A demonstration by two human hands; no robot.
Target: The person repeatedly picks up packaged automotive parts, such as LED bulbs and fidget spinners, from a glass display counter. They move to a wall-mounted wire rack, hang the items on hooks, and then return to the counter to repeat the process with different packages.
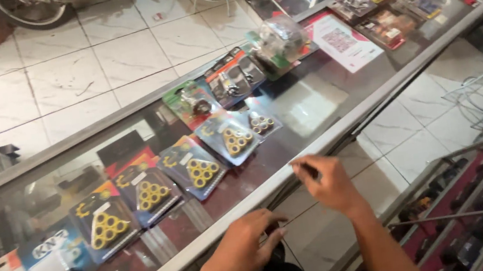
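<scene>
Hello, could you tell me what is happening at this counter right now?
A person stands behind a glass display counter in a shop. Their left hand rests on the counter's metal edge, and their right hand is at the same edge further along, fingers pinched together; whether it holds something is unclear. On the glass lie blister packs of yellow rollers, arranged in triangles, beside other packaged small parts. Neither hand touches the packs.

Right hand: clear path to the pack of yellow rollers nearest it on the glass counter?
Probably yes. The right hand is at the counter's near edge, and the pack of yellow rollers lies flat on the glass just beyond. Nothing stands between them; the left hand sits lower, out of the way.
</scene>
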